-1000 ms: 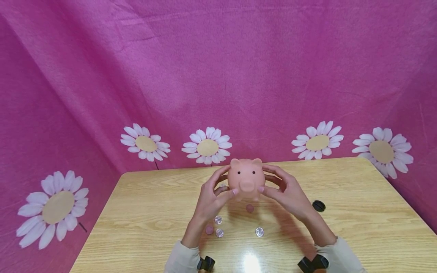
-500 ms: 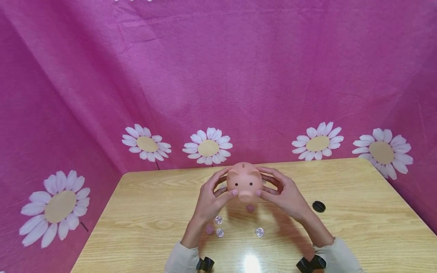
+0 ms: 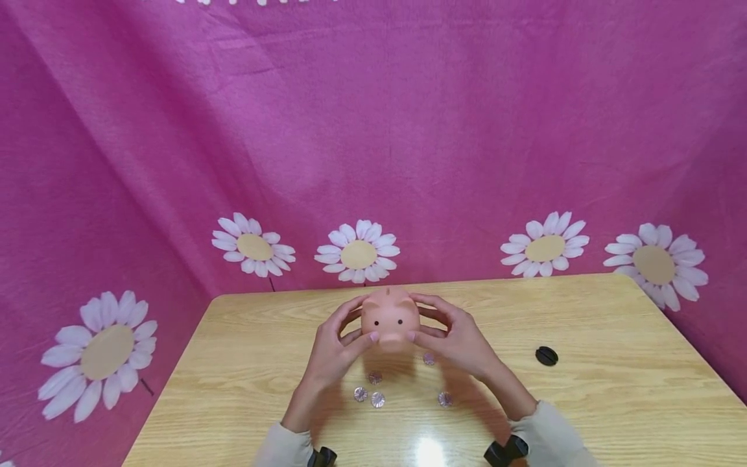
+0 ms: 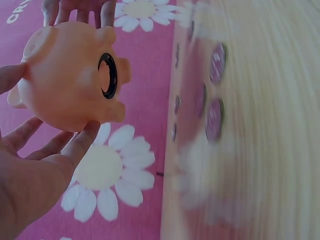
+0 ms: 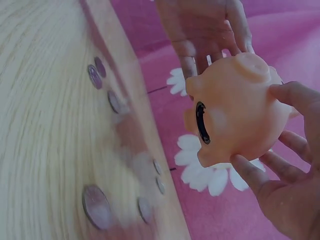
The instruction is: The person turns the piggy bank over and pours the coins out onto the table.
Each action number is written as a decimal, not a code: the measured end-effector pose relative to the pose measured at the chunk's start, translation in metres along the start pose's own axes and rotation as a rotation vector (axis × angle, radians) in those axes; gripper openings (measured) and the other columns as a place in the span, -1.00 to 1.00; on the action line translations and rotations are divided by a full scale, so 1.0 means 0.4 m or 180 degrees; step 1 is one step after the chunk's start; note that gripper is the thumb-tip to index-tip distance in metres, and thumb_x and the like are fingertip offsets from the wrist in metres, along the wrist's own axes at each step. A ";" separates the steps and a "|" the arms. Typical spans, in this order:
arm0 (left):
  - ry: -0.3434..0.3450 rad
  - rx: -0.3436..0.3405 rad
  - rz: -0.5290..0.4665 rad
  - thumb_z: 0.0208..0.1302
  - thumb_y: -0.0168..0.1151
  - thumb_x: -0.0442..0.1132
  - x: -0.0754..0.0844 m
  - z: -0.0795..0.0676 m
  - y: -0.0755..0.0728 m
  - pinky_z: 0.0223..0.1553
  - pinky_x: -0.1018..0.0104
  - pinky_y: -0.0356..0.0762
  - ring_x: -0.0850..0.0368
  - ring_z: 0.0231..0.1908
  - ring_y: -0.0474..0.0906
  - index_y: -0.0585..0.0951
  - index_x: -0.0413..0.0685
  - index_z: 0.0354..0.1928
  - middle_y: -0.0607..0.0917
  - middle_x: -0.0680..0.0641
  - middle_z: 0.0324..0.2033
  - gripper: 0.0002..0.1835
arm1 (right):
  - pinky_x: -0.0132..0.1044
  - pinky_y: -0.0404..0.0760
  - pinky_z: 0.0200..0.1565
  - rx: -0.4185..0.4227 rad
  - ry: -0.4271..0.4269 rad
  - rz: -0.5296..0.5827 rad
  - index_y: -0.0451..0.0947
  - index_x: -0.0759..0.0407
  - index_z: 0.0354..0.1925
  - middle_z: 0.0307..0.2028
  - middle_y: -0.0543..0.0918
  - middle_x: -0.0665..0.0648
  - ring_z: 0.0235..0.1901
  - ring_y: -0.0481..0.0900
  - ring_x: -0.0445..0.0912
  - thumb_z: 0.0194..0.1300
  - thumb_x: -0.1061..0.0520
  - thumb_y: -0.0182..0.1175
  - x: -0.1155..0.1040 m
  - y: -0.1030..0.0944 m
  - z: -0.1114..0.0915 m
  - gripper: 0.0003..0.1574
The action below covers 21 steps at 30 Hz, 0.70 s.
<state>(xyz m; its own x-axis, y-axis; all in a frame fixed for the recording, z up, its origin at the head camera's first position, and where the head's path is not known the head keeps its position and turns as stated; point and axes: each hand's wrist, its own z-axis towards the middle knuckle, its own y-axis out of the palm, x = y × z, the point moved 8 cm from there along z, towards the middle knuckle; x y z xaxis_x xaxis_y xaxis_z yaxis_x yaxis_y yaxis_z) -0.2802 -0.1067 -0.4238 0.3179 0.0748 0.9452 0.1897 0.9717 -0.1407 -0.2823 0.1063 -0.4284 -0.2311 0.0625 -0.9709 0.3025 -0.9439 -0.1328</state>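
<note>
A pink piggy bank (image 3: 390, 321) is held above the table between both hands, snout toward the wearer. Its coin slot (image 3: 388, 291) shows on top, behind the ears. My left hand (image 3: 335, 347) grips one side, thumb beside the snout and fingers spread behind. On the opposite side, my right hand (image 3: 458, 338) holds it the same way. From below, the left wrist view shows a black-rimmed hole (image 4: 114, 75) in the belly between the feet. Several shiny round discs (image 3: 378, 399), coin-like in the wrist views, lie on the table under and in front of the bank.
A black oval plug-like piece (image 3: 546, 355) lies on the wooden table (image 3: 618, 402) to the right of the right hand. Behind and at the sides hangs a magenta cloth (image 3: 443, 149) with white daisies, close to the table's far edge.
The piggy bank has tipped forward, bringing the slot on its top into view. Both hands have then carried it to the left and slightly nearer the wearer.
</note>
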 end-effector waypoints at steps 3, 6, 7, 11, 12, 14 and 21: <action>-0.0003 0.0012 0.0082 0.31 0.46 -0.44 -0.005 -0.009 -0.029 0.27 0.11 0.72 -0.32 0.46 0.45 0.48 -0.20 0.50 0.50 -0.30 0.47 -0.28 | -0.23 0.80 0.13 -0.0064 0.0043 0.0060 0.45 0.12 0.52 0.53 0.41 0.38 0.38 0.57 0.37 0.35 0.26 0.48 0.007 0.031 0.013 -0.16; 0.0012 0.0028 0.0188 0.31 0.45 -0.45 -0.008 -0.020 -0.058 0.27 0.11 0.72 -0.35 0.45 0.45 0.46 -0.22 0.50 0.51 -0.34 0.46 -0.28 | -0.24 0.77 0.17 -0.0103 0.0015 0.0065 0.45 0.15 0.51 0.52 0.44 0.37 0.41 0.55 0.34 0.34 0.30 0.47 0.010 0.062 0.028 -0.16; 0.0007 0.0033 0.0215 0.31 0.45 -0.45 -0.010 -0.024 -0.068 0.27 0.12 0.71 -0.35 0.46 0.45 0.46 -0.21 0.51 0.50 -0.33 0.46 -0.28 | -0.25 0.76 0.19 -0.0107 -0.0011 0.0048 0.46 0.16 0.51 0.52 0.44 0.36 0.43 0.53 0.34 0.33 0.30 0.47 0.011 0.073 0.033 -0.17; -0.0011 0.0045 0.0302 0.32 0.44 -0.47 -0.020 -0.040 -0.105 0.30 0.12 0.68 -0.33 0.50 0.41 0.45 -0.19 0.52 0.49 -0.32 0.48 -0.27 | -0.25 0.71 0.26 -0.0142 -0.0051 0.0049 0.47 0.19 0.50 0.52 0.45 0.33 0.47 0.48 0.32 0.33 0.32 0.47 0.020 0.115 0.048 -0.18; -0.0021 0.0043 0.0302 0.32 0.44 -0.47 -0.023 -0.043 -0.112 0.31 0.12 0.67 -0.31 0.50 0.40 0.45 -0.19 0.52 0.48 -0.31 0.49 -0.27 | -0.25 0.71 0.26 -0.0156 -0.0053 0.0056 0.47 0.20 0.49 0.52 0.45 0.33 0.47 0.48 0.33 0.33 0.32 0.46 0.023 0.124 0.051 -0.19; -0.0028 0.0052 0.0325 0.33 0.43 -0.48 -0.028 -0.049 -0.128 0.32 0.12 0.66 -0.31 0.50 0.39 0.44 -0.21 0.53 0.48 -0.33 0.49 -0.27 | -0.24 0.71 0.26 -0.0196 -0.0052 0.0093 0.46 0.22 0.49 0.52 0.44 0.35 0.48 0.47 0.34 0.33 0.34 0.46 0.028 0.143 0.058 -0.19; -0.0115 0.0046 0.0506 0.32 0.45 -0.48 -0.048 -0.068 -0.178 0.31 0.19 0.66 -0.27 0.49 0.41 0.43 -0.20 0.54 0.50 -0.32 0.49 -0.24 | -0.23 0.72 0.25 -0.0321 -0.0093 0.0066 0.44 0.27 0.48 0.51 0.43 0.41 0.46 0.48 0.37 0.33 0.39 0.42 0.045 0.201 0.084 -0.20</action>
<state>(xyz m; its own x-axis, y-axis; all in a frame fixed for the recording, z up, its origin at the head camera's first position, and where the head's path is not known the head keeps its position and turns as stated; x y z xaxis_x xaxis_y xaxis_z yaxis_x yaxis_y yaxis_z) -0.2745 -0.1835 -0.4398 0.3092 0.2357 0.9213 0.1263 0.9500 -0.2855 -0.2931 0.0205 -0.4498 -0.2503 0.0325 -0.9676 0.3987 -0.9073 -0.1336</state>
